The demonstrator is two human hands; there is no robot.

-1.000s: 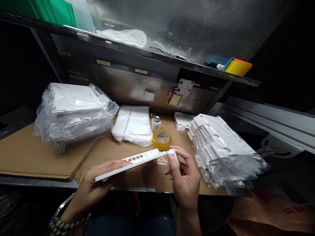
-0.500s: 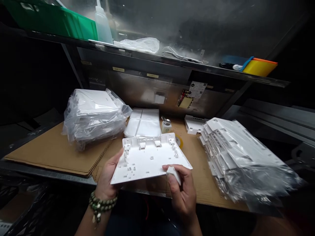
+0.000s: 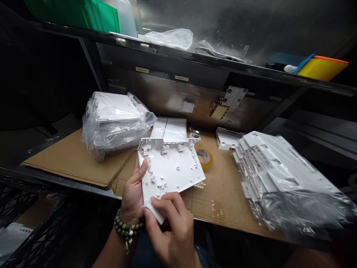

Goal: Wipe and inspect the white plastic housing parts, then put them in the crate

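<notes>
A white moulded plastic panel [image 3: 170, 171], inner side up with small clips and ribs showing, is held over the front edge of the bench. My left hand [image 3: 133, 197] grips its left edge, thumb lying on the top face. My right hand [image 3: 170, 230] pinches a small white folded pad [image 3: 155, 211] and presses it against the panel's near corner. A bead bracelet [image 3: 125, 229] circles my left wrist.
Brown cardboard [image 3: 69, 160] covers the bench. On it sit a bagged stack of white covers [image 3: 114, 121], flat clear bags [image 3: 171, 128], a tape roll [image 3: 205, 157], a small bottle [image 3: 195, 134] and a bagged pile of panels [image 3: 276, 175]. A shelf [image 3: 195, 59] runs overhead.
The panel has turned in my left hand, its near edge swinging left. My right hand with the pad has slid from the panel's right corner to its near left corner.
</notes>
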